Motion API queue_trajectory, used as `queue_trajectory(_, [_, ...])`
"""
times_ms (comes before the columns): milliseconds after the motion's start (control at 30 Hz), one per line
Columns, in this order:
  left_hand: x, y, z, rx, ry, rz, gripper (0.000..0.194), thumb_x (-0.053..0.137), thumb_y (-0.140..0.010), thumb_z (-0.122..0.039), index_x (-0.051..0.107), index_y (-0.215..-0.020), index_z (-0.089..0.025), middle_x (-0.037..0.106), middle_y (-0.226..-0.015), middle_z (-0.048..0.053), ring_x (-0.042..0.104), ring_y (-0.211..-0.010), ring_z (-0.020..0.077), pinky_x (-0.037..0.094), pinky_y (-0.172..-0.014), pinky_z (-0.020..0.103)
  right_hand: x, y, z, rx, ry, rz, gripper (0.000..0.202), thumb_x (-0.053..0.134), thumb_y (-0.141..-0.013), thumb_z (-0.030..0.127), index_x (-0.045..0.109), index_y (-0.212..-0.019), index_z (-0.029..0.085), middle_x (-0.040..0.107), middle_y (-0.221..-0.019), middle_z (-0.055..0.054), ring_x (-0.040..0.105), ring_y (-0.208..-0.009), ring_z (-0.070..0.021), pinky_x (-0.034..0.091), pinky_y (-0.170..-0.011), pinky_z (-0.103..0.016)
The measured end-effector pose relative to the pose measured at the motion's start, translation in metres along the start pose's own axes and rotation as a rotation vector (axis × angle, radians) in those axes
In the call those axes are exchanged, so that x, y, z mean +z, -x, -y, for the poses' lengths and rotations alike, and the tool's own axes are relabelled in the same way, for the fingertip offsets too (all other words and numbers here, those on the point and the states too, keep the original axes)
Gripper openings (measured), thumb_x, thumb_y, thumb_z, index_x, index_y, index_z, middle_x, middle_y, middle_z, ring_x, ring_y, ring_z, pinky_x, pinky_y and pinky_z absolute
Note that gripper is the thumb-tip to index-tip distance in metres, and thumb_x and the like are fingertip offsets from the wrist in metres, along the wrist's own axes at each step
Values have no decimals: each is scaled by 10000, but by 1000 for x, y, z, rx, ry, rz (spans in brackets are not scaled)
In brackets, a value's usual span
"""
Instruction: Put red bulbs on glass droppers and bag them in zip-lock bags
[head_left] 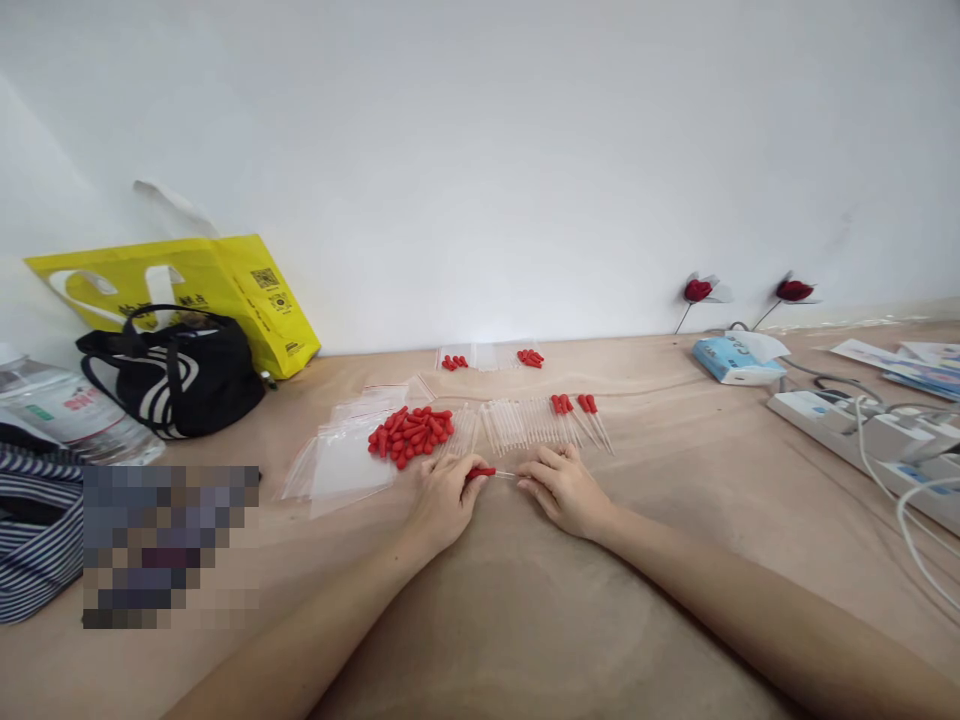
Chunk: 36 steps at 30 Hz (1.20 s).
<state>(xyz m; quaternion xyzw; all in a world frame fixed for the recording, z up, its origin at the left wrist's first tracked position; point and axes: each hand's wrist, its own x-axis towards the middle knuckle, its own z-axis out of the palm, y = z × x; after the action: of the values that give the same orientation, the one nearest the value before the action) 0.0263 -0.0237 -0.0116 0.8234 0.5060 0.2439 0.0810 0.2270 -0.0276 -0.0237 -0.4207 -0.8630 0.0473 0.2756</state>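
My left hand (448, 497) pinches a red rubber dropper bulb (484, 472). My right hand (562, 488) grips a thin clear dropper tube (506, 475), whose left end meets the bulb; how deep it sits cannot be made out. Just behind my left hand lies a heap of red bulbs (411, 434) on clear zip bags (352, 465). A row of bare clear tubes (525, 423) lies beyond both hands. To its right are several droppers with red bulbs on their tubes (588, 405).
Against the wall lie small bags with red bulbs (530, 358). On the left stand a yellow bag (262, 300), a black pouch (202, 375) and a large bottle (82, 410). A tissue pack (739, 358) and a power strip with cables (862, 435) sit on the right.
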Motion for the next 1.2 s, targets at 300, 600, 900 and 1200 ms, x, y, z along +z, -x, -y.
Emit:
queue_trajectory(300, [-1,1,-2,-29,45,17,104,471,-822,-198,552,-881,-226,625,-861,-26,534,-849,169,272,-788,339,0,1,1,-31,-4,-75,222,380,-877,232,595,-884,178,601,-813,-37,498,-747,-132,277,-737,-296])
queue_trajectory(600, [1,1,-4,-22,60,34,111,526,-803,-231,621,-855,-256,663,-810,-39,556,-816,163,239,-807,364,2,1,1,-73,-52,-72,191,413,-863,218,602,-873,193,625,-787,-9,525,-715,-106,246,-752,-303])
queue_trajectory(900, [1,2,-6,62,40,-23,106,528,-801,-218,631,-794,-241,670,-726,-50,565,-760,141,216,-823,371,2,2,0,-144,-4,-73,207,412,-855,193,619,-861,193,617,-709,6,513,-654,-89,216,-741,-307])
queue_trajectory(1200, [0,5,-10,232,5,-107,111,497,-812,-195,603,-782,-209,656,-713,-35,560,-739,137,201,-843,382,2,0,-2,-240,98,-138,201,408,-838,173,606,-812,182,591,-677,14,451,-596,-84,198,-713,-310])
